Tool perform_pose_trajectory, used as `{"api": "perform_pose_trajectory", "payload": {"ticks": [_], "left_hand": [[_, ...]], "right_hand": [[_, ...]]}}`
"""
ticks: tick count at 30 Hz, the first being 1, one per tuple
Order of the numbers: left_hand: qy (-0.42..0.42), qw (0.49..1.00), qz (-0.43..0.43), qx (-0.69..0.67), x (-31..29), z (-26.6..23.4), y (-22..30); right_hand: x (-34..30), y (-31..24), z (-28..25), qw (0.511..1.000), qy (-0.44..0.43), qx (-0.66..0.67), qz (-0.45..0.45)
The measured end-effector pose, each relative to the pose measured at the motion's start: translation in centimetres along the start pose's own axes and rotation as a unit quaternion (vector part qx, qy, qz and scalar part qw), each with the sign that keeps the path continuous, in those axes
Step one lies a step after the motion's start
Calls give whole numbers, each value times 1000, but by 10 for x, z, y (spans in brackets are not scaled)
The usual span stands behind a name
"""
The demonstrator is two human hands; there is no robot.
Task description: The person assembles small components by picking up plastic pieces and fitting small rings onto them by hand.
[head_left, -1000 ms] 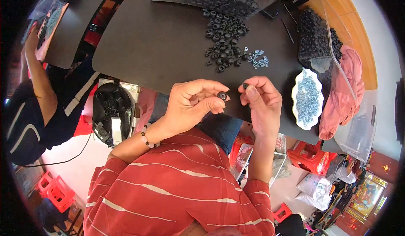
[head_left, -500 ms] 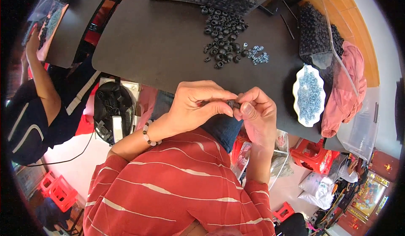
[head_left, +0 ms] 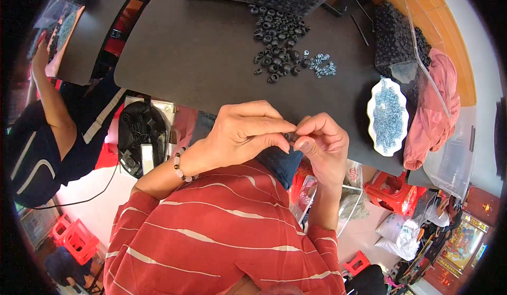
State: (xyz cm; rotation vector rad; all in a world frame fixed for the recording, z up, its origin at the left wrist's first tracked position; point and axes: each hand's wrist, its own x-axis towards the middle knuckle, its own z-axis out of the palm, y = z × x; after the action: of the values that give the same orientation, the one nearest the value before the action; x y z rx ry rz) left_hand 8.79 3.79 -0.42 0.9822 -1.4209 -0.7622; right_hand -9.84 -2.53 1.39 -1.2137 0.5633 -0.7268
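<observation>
In front of my chest, at the table's near edge, both hands come together over a small black plastic part (head_left: 288, 136). My left hand (head_left: 235, 131) pinches it between thumb and fingertips. My right hand (head_left: 326, 144) meets it from the other side, thumb and forefinger closed at the part; whether a spring is between them is hidden. Beyond my hands lies a loose pile of black rounded plastic pieces (head_left: 277, 41), some with round holes. Beside that pile is a small heap of metal springs (head_left: 322, 65).
A scalloped white dish (head_left: 371, 126) of springs stands at the right, beside a pink cloth (head_left: 430, 110). Clear bins of black pieces (head_left: 393, 41) sit at the back and right. Thin dark rods (head_left: 360, 30) lie near the right bin. Another person's arm (head_left: 58, 110) reaches in at far left.
My hands stay together at nearly the same place. The right thumb and fingers have shifted slightly around the black part, and less of it shows now.
</observation>
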Motion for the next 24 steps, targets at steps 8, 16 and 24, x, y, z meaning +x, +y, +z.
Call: {"api": "perform_pose_trajectory", "payload": {"ticks": [8,16,24], "left_hand": [[-22,986,126,112,5,-4,7],[-37,984,148,92,-5,-1,19],[15,982,146,121,-5,11,10]], "right_hand": [[-1,3,-2,992,-53,74,85],[-15,1,0,986,-128,39,97],[-10,1,7,992,-79,23,94]]}}
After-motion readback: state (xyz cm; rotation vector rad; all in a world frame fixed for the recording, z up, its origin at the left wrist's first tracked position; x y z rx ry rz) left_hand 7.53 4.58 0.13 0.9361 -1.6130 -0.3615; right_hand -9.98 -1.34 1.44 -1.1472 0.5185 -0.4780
